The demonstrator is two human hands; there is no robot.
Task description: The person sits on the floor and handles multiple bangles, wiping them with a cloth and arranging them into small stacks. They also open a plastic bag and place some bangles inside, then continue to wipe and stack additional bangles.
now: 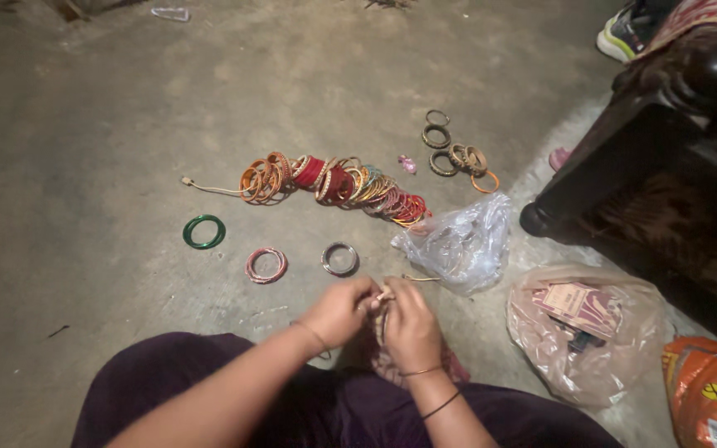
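A long row of red, orange and gold bangles (334, 184) strung on a pale cord (205, 187) lies across the middle of the concrete floor (85, 124), with a green bangle (204, 231), a pink one (266, 265) and a silver one (340, 259) lying singly on the near side of it. Toward the floor's right side sits a cluster of dark and gold bangles (456, 149), a small pink object (407, 163) just left of them. A crumpled clear plastic bag (462, 242) lies below that cluster, and near the right edge are a pinkish bag holding a printed box (587, 332), an orange packet (711, 398) and dark wooden furniture (665, 166).
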